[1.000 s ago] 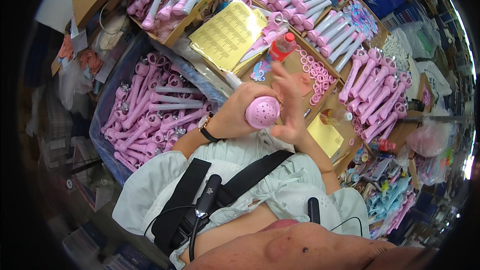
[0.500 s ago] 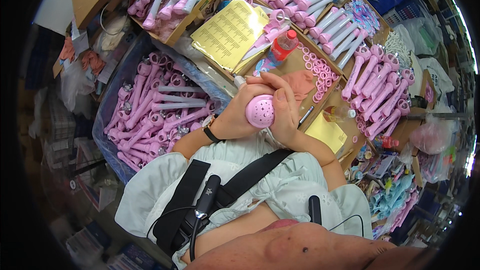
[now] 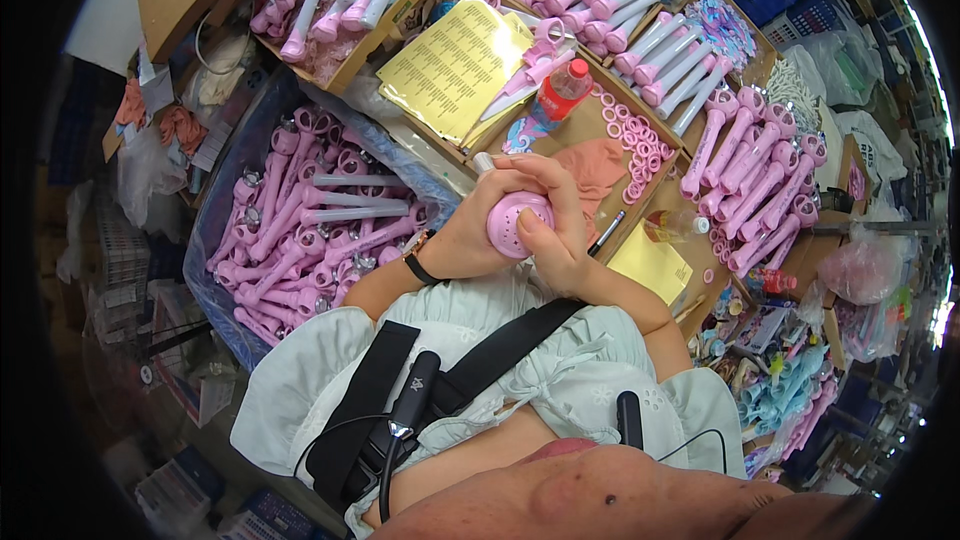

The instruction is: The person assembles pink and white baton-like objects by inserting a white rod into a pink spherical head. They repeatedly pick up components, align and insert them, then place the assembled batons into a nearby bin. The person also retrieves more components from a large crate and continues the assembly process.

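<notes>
A crowded workbench (image 3: 640,195) of cardboard trays fills the view, packed with pink plastic toy parts, and the pink round-headed toy (image 3: 519,223) held near its middle serves as the landmark. Far to the left of that toy stands a blue bin (image 3: 228,190) lined with clear plastic and heaped with pink handles (image 3: 310,230). Above the bin and up-left of the toy, a cardboard tray (image 3: 345,70) holds more long pink and pale pieces. Directly above the toy lies a stack of yellow printed sheets (image 3: 455,65).

The left hand (image 3: 470,235) comes in from the toy's left, a dark band at the wrist, its fingers curled around the toy's side in a closed grip. The toy itself sits just above the person's pale shirt, its perforated round face turned toward the camera. The right hand (image 3: 555,225) wraps the toy from the right, fingers closed over the top and the thumb pressed on the round face.

Above and slightly right of the toy stands a red-capped bottle (image 3: 560,90), with loose pink rings (image 3: 630,135) beside it. Further right, rows of finished pink wands (image 3: 755,165) lie in trays, and a yellow pad (image 3: 655,265) lies just right of the right wrist.
</notes>
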A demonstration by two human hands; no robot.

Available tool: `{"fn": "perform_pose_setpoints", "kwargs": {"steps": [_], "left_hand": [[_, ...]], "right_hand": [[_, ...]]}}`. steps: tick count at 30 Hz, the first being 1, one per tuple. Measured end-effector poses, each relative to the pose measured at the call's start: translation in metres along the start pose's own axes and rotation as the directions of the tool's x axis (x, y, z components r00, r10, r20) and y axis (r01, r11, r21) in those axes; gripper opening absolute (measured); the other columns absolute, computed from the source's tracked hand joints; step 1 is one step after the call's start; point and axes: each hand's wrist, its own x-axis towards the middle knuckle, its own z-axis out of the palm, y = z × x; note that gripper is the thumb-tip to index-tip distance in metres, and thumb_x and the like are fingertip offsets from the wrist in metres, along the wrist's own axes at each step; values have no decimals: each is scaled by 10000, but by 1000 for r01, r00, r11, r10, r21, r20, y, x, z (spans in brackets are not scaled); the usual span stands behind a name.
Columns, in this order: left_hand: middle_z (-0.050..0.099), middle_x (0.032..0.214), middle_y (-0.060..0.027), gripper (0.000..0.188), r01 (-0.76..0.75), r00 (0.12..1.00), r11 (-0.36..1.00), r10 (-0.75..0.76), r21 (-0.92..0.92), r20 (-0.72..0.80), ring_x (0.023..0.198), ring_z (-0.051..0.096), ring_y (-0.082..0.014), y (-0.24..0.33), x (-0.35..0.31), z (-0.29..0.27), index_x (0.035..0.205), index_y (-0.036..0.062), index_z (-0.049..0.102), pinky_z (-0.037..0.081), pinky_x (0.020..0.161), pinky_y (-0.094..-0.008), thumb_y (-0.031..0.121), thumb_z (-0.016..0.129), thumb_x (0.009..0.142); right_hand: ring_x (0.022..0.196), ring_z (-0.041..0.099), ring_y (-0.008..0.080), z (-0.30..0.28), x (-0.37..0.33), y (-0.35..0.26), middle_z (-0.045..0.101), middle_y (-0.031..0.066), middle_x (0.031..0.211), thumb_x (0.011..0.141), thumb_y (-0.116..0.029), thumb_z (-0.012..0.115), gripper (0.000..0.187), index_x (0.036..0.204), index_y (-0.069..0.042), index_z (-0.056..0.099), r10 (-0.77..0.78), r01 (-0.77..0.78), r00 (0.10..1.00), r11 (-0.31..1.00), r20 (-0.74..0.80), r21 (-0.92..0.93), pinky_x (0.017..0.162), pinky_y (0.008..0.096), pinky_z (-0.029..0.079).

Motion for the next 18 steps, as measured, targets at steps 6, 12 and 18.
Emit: {"fn": "perform_pose_setpoints", "kwargs": {"steps": [6, 12, 18], "left_hand": [[461, 1136, -107, 647, 78, 997, 992, -75, -97, 30, 1063, 500, -223, -2, 0, 0, 1191, 57, 399, 410, 914, -319, 54, 758, 653], [442, 1170, -89, 694, 402, 914, 907, -390, -128, 110, 1108, 454, -184, -4, 2, -1, 1239, 44, 358, 371, 953, -315, -16, 707, 641], [414, 1278, -150, 560, -9, 976, 919, -77, 394, 203, 1183, 408, -329, 0, 12, -7, 1118, 87, 539, 340, 986, -394, 10, 725, 595]], "right_hand": [[1185, 428, 213, 7, -3, 8, 411, 172, 1311, 896, -177, 421, 486, 1323, 23, 305, 22, 2, 994, 975, -103, 222, 991, 329, 339], [1040, 529, 206, -22, -3, 19, 536, 159, 1134, 966, -317, 356, 442, 1255, 14, 399, 98, -104, 993, 990, -61, -99, 903, 324, 417], [841, 606, 171, -47, -21, 64, 596, 105, 990, 975, -383, 356, 417, 1187, -41, 466, 637, -589, 734, 770, -238, 243, 794, 284, 480]]}}
